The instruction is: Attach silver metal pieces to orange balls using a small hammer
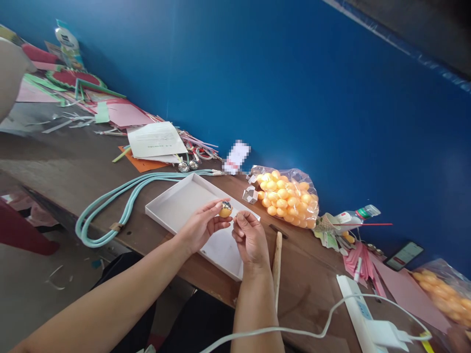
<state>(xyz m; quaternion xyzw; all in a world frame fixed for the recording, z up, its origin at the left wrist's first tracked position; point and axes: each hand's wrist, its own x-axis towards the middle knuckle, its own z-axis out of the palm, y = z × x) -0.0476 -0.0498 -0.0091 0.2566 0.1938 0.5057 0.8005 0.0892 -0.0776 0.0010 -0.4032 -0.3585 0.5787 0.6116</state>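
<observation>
Between the thumb and fingers of my left hand (200, 226) is a small ball (225, 209), shiny silver on top and yellow-orange below. Close to its right side, my right hand (250, 235) is closed in a pinch. Whatever sits between those fingertips is too small to make out. Both hands are above a shallow white box lid (176, 208) lying on the brown table. Behind the lid stands a clear plastic bag of orange balls (283, 196). Blue looped cords (106, 211) lie to the left, near two silver bells (187, 165).
A wooden stick (276, 267) lies right of my right forearm. The power strip (355, 304) has a white cable (327, 318) crossing over my forearm. Paper scraps (125, 113) cover the back left. A bottle (353, 218), a phone (405, 256) and pink paper (408, 289) are at right.
</observation>
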